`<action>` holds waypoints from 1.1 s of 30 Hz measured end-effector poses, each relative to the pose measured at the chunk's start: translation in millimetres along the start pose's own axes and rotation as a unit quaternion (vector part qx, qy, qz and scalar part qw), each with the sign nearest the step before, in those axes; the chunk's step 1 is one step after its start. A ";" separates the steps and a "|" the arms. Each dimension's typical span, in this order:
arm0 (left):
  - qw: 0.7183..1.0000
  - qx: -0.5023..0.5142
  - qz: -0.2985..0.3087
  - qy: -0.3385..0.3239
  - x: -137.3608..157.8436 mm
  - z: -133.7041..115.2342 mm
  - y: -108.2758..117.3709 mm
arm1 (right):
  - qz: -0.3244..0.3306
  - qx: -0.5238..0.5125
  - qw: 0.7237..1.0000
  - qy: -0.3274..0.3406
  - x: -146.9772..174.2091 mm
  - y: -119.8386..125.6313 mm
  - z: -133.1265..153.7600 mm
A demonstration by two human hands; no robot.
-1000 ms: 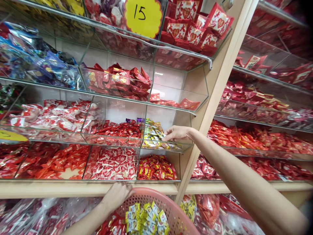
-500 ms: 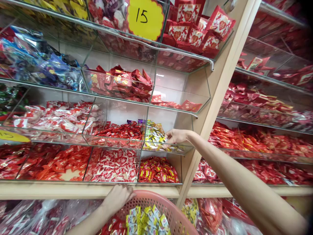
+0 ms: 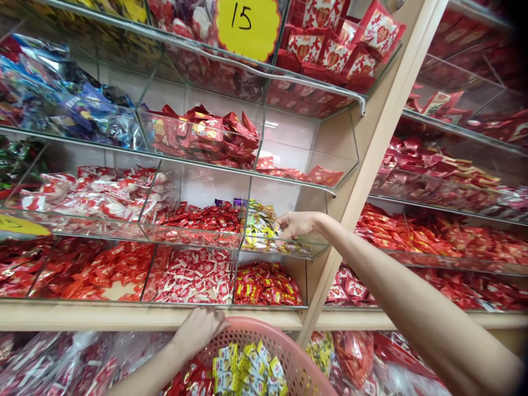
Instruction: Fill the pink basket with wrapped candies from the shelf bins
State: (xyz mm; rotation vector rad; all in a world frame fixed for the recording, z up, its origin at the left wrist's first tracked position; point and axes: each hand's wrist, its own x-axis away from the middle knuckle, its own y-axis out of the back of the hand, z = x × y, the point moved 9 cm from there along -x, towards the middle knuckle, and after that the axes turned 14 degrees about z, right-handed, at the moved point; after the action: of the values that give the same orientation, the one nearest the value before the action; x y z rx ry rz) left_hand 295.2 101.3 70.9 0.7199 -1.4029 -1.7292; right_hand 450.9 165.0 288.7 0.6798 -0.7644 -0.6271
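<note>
My left hand (image 3: 198, 330) is closed over the left rim of a pink plastic basket (image 3: 270, 330) with round holes, low in the view. In the basket lie yellow-and-white candy packets (image 3: 247, 367) beside red-wrapped candies (image 3: 190, 378). My right hand (image 3: 297, 224) reaches over the clear front of a shelf compartment, its fingers curled together at the right side of a pile of small yellow-wrapped candies (image 3: 258, 228). What sits between its fingertips is too small to make out.
Red-wrapped candies (image 3: 202, 220) fill the compartment to the left; more red candies (image 3: 268, 283) lie below. A wooden upright (image 3: 350, 203) stands right of my hand. A yellow sign (image 3: 247, 27) reading 15 hangs above. Bagged sweets (image 3: 352, 355) lie under the wooden ledge (image 3: 103, 317).
The fingers of my right hand have shifted slightly at the yellow candies. My left hand stays on the basket rim, and the view has tilted a little.
</note>
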 end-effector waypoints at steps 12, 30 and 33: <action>1.000 0.004 -0.006 -0.009 0.6 -0.7 0.1 | 0.022 -0.111 0.993 0.020 -0.4 -12.1 -5.3; 1.000 0.007 -0.003 -0.023 0.8 -2.3 1.5 | -0.106 -0.095 0.990 0.015 25.3 10.1 -13.8; 1.000 0.008 -0.001 -0.025 1.4 -2.9 2.2 | -0.194 -0.093 0.975 0.049 55.3 26.9 -8.5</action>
State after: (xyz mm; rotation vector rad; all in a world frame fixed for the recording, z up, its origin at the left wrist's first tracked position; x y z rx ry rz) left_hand 297.3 98.4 72.4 0.6908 -1.4533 -1.7496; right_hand 495.9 144.8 326.5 0.6868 -0.4750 -1.0002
